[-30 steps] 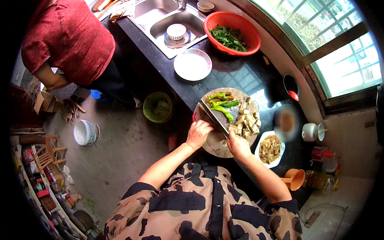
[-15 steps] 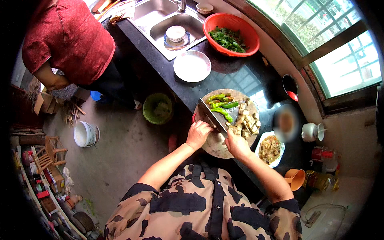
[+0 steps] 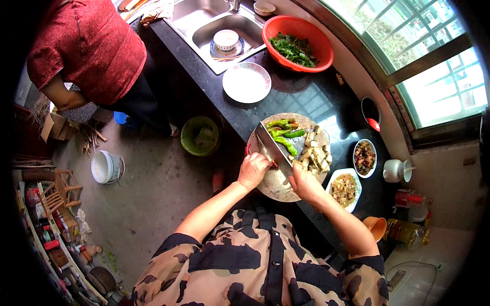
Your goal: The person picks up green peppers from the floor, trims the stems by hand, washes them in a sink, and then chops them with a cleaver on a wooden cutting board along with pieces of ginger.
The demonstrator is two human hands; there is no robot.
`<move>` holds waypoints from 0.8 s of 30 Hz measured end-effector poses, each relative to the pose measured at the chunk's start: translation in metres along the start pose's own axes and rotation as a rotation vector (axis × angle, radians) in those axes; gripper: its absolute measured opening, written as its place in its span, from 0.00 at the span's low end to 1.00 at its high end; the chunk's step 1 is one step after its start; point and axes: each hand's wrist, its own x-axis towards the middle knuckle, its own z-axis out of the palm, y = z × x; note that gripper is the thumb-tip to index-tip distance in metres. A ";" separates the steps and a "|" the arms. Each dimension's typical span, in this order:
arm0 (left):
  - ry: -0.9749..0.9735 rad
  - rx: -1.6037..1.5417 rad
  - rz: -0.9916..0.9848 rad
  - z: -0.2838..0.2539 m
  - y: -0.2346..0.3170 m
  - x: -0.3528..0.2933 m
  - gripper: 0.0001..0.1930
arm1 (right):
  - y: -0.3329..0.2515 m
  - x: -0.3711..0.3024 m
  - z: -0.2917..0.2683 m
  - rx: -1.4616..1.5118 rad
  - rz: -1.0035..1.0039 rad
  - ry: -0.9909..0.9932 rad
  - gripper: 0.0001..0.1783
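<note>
Across the round cutting board [image 3: 278,189] just ahead of your torso lies the knife [image 3: 274,144], its broad blade running from about 11 o'clock, at the tip, down towards 5 o'clock. Your right hand [image 3: 305,182] is wrapped firmly round the handle at that 5 o'clock end. At 8 o'clock your left hand [image 3: 253,170] has its fingers curled in close beside the blade; something reddish shows near the fingertips, but you cannot tell from this view whether they grip it.

Just beyond the blade, near 12 o'clock on the board, you have several green peppers [image 3: 285,143] lying together. Pale brown chunks [image 3: 317,154] are heaped at 3 o'clock.

Take the board as the clock's centre and work outward over the black surface [image 3: 232,115]. At 4 o'clock, just beside the board, sits a white dish of cooked food [image 3: 344,188]; at 3 o'clock you see a bowl of darker food [image 3: 364,158]. Further up, at 11 o'clock, is a white plate [image 3: 246,82], with the sink [image 3: 208,60] behind it, and at 12 o'clock a red basin holds leafy greens [image 3: 294,50].

Off the surface, a green bucket [image 3: 187,136] stands between 9 and 10 o'clock, and well apart at 10 o'clock is another person in a red top [image 3: 97,56].
</note>
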 end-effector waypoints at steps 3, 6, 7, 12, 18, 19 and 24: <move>-0.036 0.028 0.007 0.000 -0.001 0.000 0.03 | 0.001 -0.005 0.039 -0.038 0.013 0.141 0.12; -0.009 -0.015 0.032 -0.004 -0.001 0.007 0.02 | -0.006 0.000 0.030 -0.042 0.041 0.119 0.15; 0.000 -0.041 0.027 -0.003 -0.001 0.005 0.02 | -0.002 0.001 0.025 -0.027 -0.006 0.135 0.12; 0.021 -0.035 0.008 -0.003 0.002 0.003 0.02 | -0.011 -0.002 0.002 0.048 0.045 -0.006 0.15; 0.004 -0.058 0.020 -0.004 -0.002 0.002 0.02 | -0.013 0.003 0.028 0.037 0.047 0.103 0.15; -0.005 -0.046 0.012 -0.004 -0.003 0.003 0.02 | -0.012 0.006 0.020 0.013 0.006 0.088 0.15; 0.028 -0.058 0.003 -0.002 0.000 0.005 0.04 | -0.015 -0.004 0.018 0.042 0.075 0.045 0.14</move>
